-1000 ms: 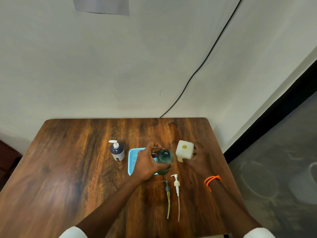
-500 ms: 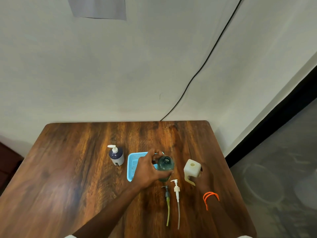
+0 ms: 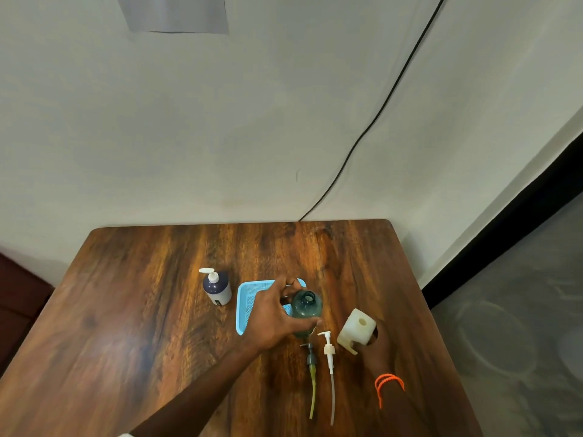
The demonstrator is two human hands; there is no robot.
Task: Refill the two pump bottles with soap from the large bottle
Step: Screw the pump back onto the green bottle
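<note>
A dark green bottle [image 3: 305, 307] with its neck uncapped stands upright at the blue tray's right edge, and my left hand [image 3: 271, 316] is wrapped around its side. To its right, my right hand [image 3: 373, 345] holds a cream-white square bottle [image 3: 356, 329], tilted, its round mouth facing up toward me; the hand is mostly hidden behind it. Two removed pumps lie on the table in front: a dark one with a yellowish tube [image 3: 311, 373] and a white one with a clear tube [image 3: 329, 364].
A blue mesh tray [image 3: 249, 294] sits on the wooden table [image 3: 142, 326]. Left of it stands a dark blue pump bottle [image 3: 217, 288] with a white pump. The table's right edge lies close to my right arm. A black cable [image 3: 378, 111] runs down the wall behind.
My right hand has brought the cream-white bottle nearer to me and to the right, tilting it off upright. My left hand has stayed on the green bottle.
</note>
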